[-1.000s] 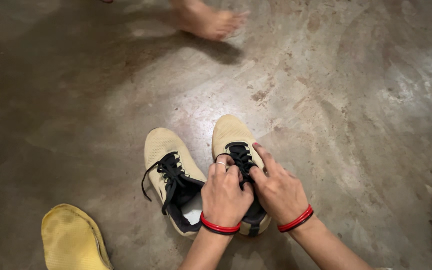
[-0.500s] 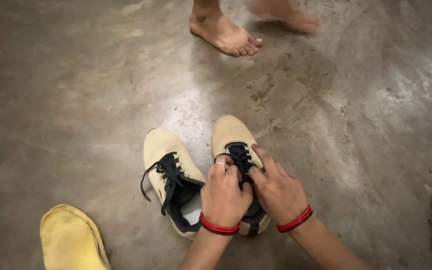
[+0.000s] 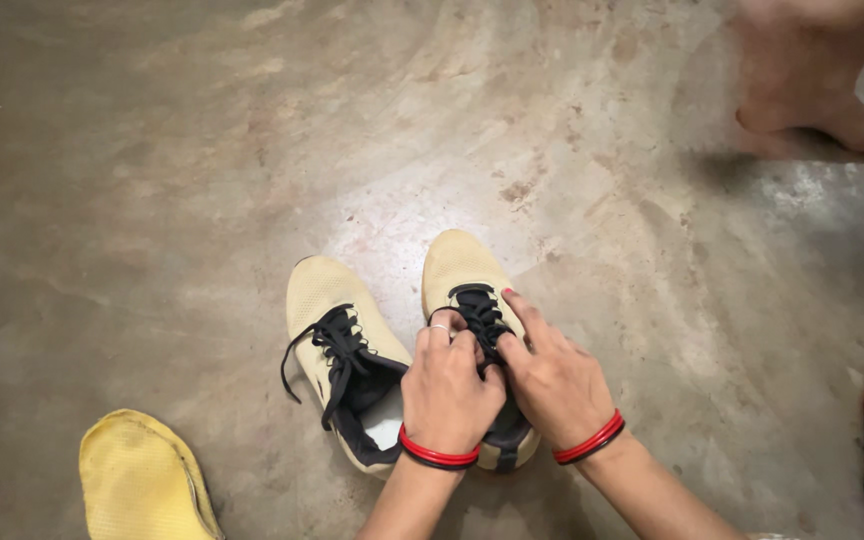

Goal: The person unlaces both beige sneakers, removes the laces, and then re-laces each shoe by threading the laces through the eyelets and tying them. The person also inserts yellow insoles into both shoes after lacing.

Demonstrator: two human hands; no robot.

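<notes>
I am working the black laces [image 3: 479, 312] of the right-hand beige shoe [image 3: 464, 285] on the floor [image 3: 202, 180]. My left hand [image 3: 446, 392] and right hand [image 3: 552, 378] are both pinching them, fingers clenched; next I judge they need pulling snug. My hands are hiding the knot and heel.

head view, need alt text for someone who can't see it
Two hands, the left hand and right hand, both with red bangles, work the black laces of the right-side tan shoe on a concrete floor. A second tan shoe sits beside it with loose laces, a yellow insole lies lower left, and another person's bare foot shows upper right.
</notes>
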